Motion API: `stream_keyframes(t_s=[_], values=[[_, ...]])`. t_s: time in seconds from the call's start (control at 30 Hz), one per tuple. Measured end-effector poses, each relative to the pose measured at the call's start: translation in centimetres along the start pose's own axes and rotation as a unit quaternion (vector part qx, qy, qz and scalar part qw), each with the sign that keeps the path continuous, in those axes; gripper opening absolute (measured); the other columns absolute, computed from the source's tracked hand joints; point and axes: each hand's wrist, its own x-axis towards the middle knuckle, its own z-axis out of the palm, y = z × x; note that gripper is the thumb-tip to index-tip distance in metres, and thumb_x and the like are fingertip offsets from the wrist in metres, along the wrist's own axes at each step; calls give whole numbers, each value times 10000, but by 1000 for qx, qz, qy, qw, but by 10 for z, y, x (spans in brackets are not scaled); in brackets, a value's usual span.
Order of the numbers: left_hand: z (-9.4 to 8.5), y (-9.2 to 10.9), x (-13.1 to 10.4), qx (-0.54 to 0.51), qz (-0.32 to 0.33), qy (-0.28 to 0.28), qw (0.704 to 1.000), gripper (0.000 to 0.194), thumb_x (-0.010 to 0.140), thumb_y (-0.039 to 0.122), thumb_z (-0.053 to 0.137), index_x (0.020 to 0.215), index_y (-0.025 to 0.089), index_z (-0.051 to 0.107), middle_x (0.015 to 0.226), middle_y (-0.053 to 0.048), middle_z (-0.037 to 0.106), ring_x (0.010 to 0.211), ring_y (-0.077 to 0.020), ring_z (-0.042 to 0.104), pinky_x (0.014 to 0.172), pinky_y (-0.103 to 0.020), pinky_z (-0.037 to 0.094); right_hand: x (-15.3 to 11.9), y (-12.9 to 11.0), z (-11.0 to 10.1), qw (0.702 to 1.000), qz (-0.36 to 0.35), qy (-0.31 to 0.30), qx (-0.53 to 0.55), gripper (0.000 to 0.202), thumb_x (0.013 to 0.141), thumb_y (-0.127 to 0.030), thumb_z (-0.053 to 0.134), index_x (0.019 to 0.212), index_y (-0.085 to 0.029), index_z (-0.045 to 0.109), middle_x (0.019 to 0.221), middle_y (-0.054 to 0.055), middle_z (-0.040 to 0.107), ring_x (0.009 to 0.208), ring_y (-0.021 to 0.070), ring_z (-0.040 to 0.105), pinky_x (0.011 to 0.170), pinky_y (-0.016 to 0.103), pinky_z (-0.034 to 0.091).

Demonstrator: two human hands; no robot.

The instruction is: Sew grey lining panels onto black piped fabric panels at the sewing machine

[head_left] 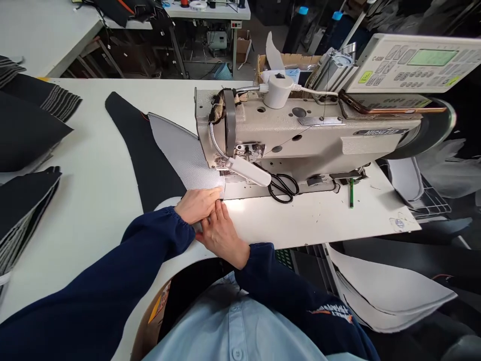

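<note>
A grey mesh fabric piece (180, 150) lies partly over a black fabric piece (139, 155) on the white table (93, 200), its right end by the needle area of the sewing machine (285, 120). My left hand (199, 204) rests on the near edge of the grey piece, fingers close together and pointing right. Just beside it, touching it, my right hand (223, 234) presses down at the fabric's near corner, its fingers extended forward and slightly apart. A white lamp head (250, 171) shines just above the fingertips. Black-handled scissors (283, 188) lie at the machine's base.
Stacks of dark fabric pieces (26, 125) sit at the left. A green marker (351, 193) lies right of the scissors. The control panel (413, 62) stands behind the machine with a phone (394, 109) near it. White-backed pieces (391, 296) hang at the lower right.
</note>
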Motion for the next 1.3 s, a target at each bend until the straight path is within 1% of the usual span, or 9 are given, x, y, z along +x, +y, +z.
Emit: stream_keyframes(t_s=[0.1,0.2,0.33,0.43,0.67,0.77,0.9,1.1,1.3], values=[[2,0,4,10,-4,-3,1000,285,884,179,414,1078,164,623,1403,-75,528,1069,-188,616,815,-284,511,6,9,4,1000,-6,12,-4,746,873,-581,560,1247,64,539,1288,364,511,1292,436,446,1086,591,336],[-1,0,9,11,-22,5,1000,297,891,183,414,1101,175,624,1416,-80,491,1056,-199,604,782,-297,505,12,18,6,1000,-10,20,-1,736,884,-571,547,1234,76,551,1261,363,531,1278,439,461,1091,575,343],[-7,2,8,32,-58,-5,998,314,910,214,421,1163,197,606,1185,-94,556,850,-187,601,665,-304,472,16,23,5,999,0,28,21,710,902,-541,537,1265,70,530,1334,366,469,1323,435,409,1104,571,324],[-5,5,2,78,-42,1,996,314,892,154,435,1158,171,601,1005,-87,586,908,-222,566,735,-331,460,8,27,1,999,4,35,38,567,944,-442,511,1286,11,524,1393,311,446,1350,387,390,1114,563,308],[16,13,-5,140,-28,53,988,382,897,81,357,1208,94,579,965,-117,606,923,-261,531,797,-389,445,-22,41,-13,991,33,104,80,238,979,-218,432,1099,-135,620,1259,127,623,1207,263,518,1115,551,275],[22,14,-5,118,-37,81,989,373,886,84,367,1179,102,597,1108,-142,604,925,-256,536,801,-382,456,-18,47,-17,990,49,111,73,214,982,-210,429,1062,-152,618,1248,106,632,1159,239,537,1104,520,283],[31,13,-6,77,-25,116,990,413,836,59,413,1203,72,601,1359,-150,529,977,-246,542,901,-378,455,0,54,-17,995,27,87,38,251,1003,-253,396,1097,-135,597,1330,118,579,1226,270,491,1068,536,309],[36,15,1,70,-62,98,991,443,858,90,410,1261,11,576,1412,-149,508,1006,-269,534,931,-392,450,6,58,-13,998,28,57,27,247,1000,-206,380,1107,-131,590,1351,135,559,1269,286,461,1086,586,259],[29,18,13,50,-101,88,990,462,903,109,336,1308,35,545,1439,-155,476,1067,-287,521,939,-421,419,-19,58,-19,996,34,59,54,253,990,-188,397,1152,-152,589,1337,121,573,1324,283,425,1112,572,237]])
